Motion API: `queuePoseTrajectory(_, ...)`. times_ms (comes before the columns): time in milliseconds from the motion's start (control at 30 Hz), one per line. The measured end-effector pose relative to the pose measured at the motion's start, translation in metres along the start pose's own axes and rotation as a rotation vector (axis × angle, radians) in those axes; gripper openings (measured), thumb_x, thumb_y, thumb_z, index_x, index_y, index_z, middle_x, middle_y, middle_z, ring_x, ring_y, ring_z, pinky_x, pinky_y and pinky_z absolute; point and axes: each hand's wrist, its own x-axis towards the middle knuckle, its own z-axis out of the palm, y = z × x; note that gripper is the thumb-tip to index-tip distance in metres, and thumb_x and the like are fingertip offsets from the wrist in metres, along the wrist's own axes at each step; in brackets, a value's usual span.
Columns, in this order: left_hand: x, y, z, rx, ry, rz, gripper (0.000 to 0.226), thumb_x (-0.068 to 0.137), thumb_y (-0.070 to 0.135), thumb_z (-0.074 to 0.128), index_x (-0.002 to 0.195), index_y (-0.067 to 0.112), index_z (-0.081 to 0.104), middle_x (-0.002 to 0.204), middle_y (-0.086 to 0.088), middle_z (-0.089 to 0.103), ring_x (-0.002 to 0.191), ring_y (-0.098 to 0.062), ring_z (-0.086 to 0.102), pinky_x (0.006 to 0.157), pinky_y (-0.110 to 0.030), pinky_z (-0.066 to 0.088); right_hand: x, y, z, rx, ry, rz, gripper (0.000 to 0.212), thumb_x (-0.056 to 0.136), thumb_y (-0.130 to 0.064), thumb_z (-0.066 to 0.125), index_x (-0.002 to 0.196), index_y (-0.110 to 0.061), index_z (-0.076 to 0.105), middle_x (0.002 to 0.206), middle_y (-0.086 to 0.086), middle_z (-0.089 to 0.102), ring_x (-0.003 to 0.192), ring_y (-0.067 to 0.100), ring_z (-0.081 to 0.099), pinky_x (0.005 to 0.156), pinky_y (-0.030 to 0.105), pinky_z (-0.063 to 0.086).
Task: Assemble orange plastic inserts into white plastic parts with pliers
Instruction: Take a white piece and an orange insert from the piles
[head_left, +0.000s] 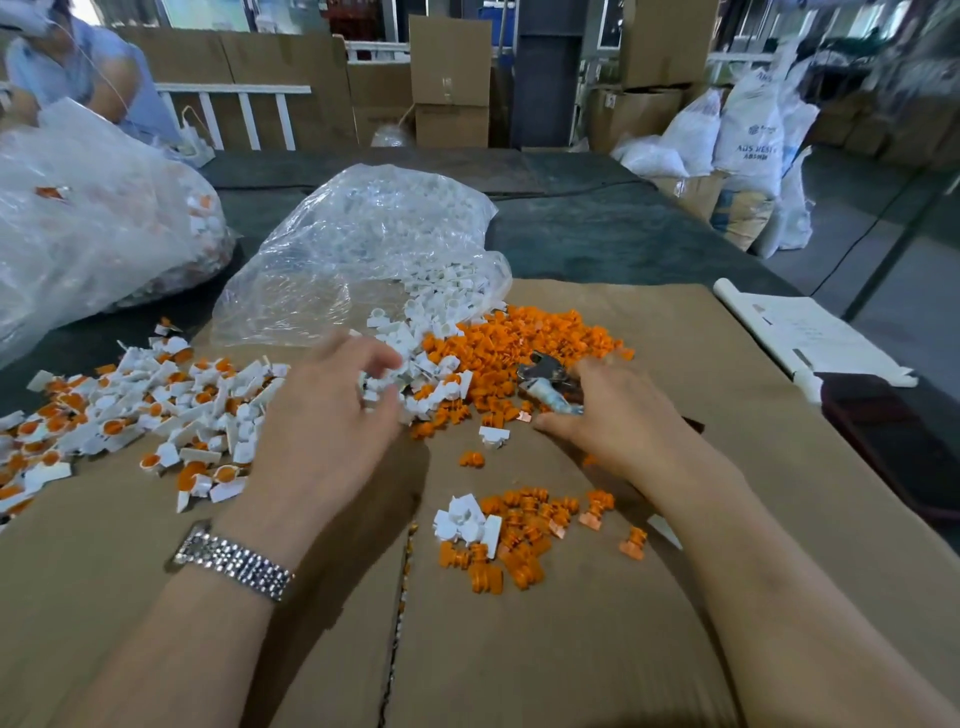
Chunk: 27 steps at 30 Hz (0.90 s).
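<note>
We look down on a flattened cardboard sheet that covers most of the lower frame, and both of our bare hands reach out over it. Our left hand, with a metal watch on its wrist, sits at the centre of the frame with its fingers loosely curled and spread over the near edge of the white plastic parts; motion blur hides whether it pinches one, so we cannot tell. Our right hand, right of centre, curls around the handles of the pliers, whose metal head points up and left over the orange plastic inserts. Those inserts lie heaped just above the right hand, touching the white heap on their left. The white parts spill from the mouth of a clear plastic bag in the upper middle. A smaller cluster of orange inserts with a few white parts lies lower, between our forearms. At the left edge spreads a pile of white parts with orange inside them. A second, larger clear bag fills the upper left, with another person's sleeve behind it. Papers lie at the right edge.
</note>
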Motion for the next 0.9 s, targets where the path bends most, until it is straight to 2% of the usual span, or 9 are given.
queuePoseTrajectory(100, -0.006, 0.016, 0.018, -0.099, -0.234, 0.190, 0.030, 0.094, 0.046, 0.054, 0.118, 0.036, 0.068, 0.104, 0.022, 0.055, 0.087, 0.004, 0.055, 0.073, -0.016, 0.043, -0.002, -0.002, -0.001, 0.057, 0.037, -0.006, 0.067, 0.088, -0.062, 0.063, 0.134, -0.015, 0.050, 0.133, 0.010, 0.047, 0.127, 0.030, 0.043, 0.104, 0.047, 0.043)
queuePoseTrajectory(233, -0.005, 0.022, 0.041, 0.088, -0.346, 0.320, 0.042, 0.098, 0.056, 0.052, 0.137, 0.042, 0.059, 0.106, 0.010, 0.049, 0.090, -0.005, 0.051, 0.068, -0.018, 0.040, -0.005, -0.008, 0.000, 0.065, 0.126, -0.026, 0.064, 0.092, -0.063, 0.055, 0.136, -0.017, 0.047, 0.134, 0.009, 0.042, 0.128, 0.030, 0.039, 0.102, 0.046, 0.040)
queuePoseTrajectory(333, -0.007, 0.021, 0.046, 0.136, -0.321, 0.334, 0.031, 0.098, 0.049, 0.057, 0.123, 0.035, 0.070, 0.106, 0.006, 0.053, 0.094, -0.012, 0.054, 0.072, -0.031, 0.050, -0.006, -0.010, 0.002, 0.078, 0.169, -0.060, 0.057, 0.095, -0.057, 0.055, 0.136, -0.018, 0.049, 0.134, 0.008, 0.042, 0.129, 0.030, 0.039, 0.104, 0.047, 0.040)
queuePoseTrajectory(400, -0.007, 0.022, 0.046, 0.104, -0.296, 0.323, 0.022, 0.098, 0.042, 0.061, 0.113, 0.030, 0.073, 0.104, 0.007, 0.056, 0.093, -0.012, 0.056, 0.074, -0.033, 0.051, -0.006, -0.013, 0.003, 0.098, 0.205, -0.093, 0.051, 0.096, -0.053, 0.056, 0.134, -0.020, 0.050, 0.133, 0.007, 0.043, 0.128, 0.028, 0.040, 0.104, 0.047, 0.040)
queuePoseTrajectory(533, -0.001, 0.020, 0.035, -0.127, -0.220, 0.104, 0.013, 0.095, 0.036, 0.069, 0.101, 0.028, 0.077, 0.094, 0.013, 0.069, 0.086, -0.004, 0.063, 0.076, -0.027, 0.053, -0.006, -0.016, 0.002, 0.191, 0.261, -0.161, 0.035, 0.097, -0.043, 0.062, 0.123, -0.021, 0.056, 0.123, 0.001, 0.049, 0.119, 0.020, 0.046, 0.098, 0.040, 0.043)
queuePoseTrajectory(600, 0.004, 0.015, 0.024, -0.373, -0.157, -0.116, 0.007, 0.092, 0.035, 0.073, 0.095, 0.031, 0.078, 0.085, 0.014, 0.075, 0.075, 0.000, 0.066, 0.065, -0.014, 0.051, -0.008, -0.019, 0.000, 0.312, 0.268, -0.223, 0.021, 0.094, -0.036, 0.067, 0.109, -0.022, 0.061, 0.109, -0.004, 0.055, 0.101, 0.012, 0.054, 0.088, 0.032, 0.048)
queuePoseTrajectory(700, 0.007, 0.014, 0.013, -0.820, -0.135, -0.461, 0.004, 0.088, 0.026, 0.079, 0.087, 0.022, 0.079, 0.084, -0.003, 0.078, 0.067, -0.008, 0.070, 0.055, -0.017, 0.053, -0.016, -0.027, -0.002, 0.442, 0.112, -0.357, 0.018, 0.087, -0.040, 0.075, 0.092, -0.025, 0.065, 0.085, -0.011, 0.060, 0.076, 0.005, 0.057, 0.070, 0.026, 0.050)
queuePoseTrajectory(800, 0.009, 0.017, 0.011, -1.129, -0.165, -0.619, 0.004, 0.085, 0.007, 0.078, 0.084, 0.010, 0.077, 0.093, -0.019, 0.077, 0.080, -0.024, 0.075, 0.072, -0.030, 0.064, -0.021, -0.040, 0.007, 0.322, -0.025, -0.464, 0.028, 0.084, -0.048, 0.075, 0.099, -0.025, 0.070, 0.090, -0.010, 0.060, 0.083, 0.008, 0.057, 0.075, 0.030, 0.051)
queuePoseTrajectory(900, 0.012, 0.014, 0.011, -1.301, -0.168, -0.631, 0.011, 0.075, -0.001, 0.078, 0.079, 0.008, 0.077, 0.088, -0.017, 0.074, 0.087, -0.029, 0.077, 0.069, -0.023, 0.062, -0.020, -0.046, 0.014, 0.184, -0.032, -0.505, 0.025, 0.091, -0.041, 0.071, 0.108, -0.023, 0.072, 0.104, -0.003, 0.063, 0.100, 0.016, 0.058, 0.088, 0.036, 0.049)
